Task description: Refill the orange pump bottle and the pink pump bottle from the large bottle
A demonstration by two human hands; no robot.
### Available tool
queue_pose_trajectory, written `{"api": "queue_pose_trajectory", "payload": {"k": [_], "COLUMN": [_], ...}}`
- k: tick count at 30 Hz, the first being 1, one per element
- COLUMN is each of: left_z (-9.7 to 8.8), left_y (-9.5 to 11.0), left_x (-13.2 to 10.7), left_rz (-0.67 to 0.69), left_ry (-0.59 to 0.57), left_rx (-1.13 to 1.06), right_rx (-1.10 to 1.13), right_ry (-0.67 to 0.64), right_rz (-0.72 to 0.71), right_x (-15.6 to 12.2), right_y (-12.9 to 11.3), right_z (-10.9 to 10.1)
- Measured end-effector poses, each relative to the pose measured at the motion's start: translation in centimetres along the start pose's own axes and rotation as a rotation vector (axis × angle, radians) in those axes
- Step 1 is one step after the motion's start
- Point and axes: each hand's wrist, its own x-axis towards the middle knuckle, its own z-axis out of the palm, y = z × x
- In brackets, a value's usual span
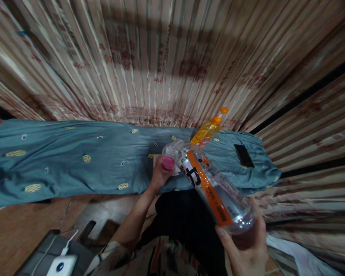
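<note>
My right hand is wrapped around the base of a large clear plastic bottle with an orange band on its label. The bottle tilts down to the left, its neck end at the rim of a small clear cup. Something pink shows in the cup, and I cannot make out whether liquid is flowing. My left hand is closed around the cup. White paper or tissue lies partly hidden behind that hand. Just beyond the large bottle stands a yellow pump bottle with an orange top.
A teal cloth with pineapple prints covers the long surface before me. A dark phone lies on its right part. Pleated curtains hang behind and at right. At lower left, a white device with a cable rests on a dark surface.
</note>
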Motion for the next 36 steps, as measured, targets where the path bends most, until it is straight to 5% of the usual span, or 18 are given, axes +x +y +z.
{"api": "queue_pose_trajectory", "payload": {"k": [11,36], "left_z": [0.1,-0.1], "left_y": [0.0,0.3], "left_x": [0.0,0.1], "left_rz": [0.04,-0.012], "left_ry": [0.003,-0.013], "left_rx": [0.008,0.006], "right_rx": [-0.007,-0.03], "right_ry": [-0.01,-0.005], "right_rz": [-0.045,-0.043], "right_x": [0.7,0.1], "right_y": [2.4,1.1], "right_z": [-0.8,-0.3]}}
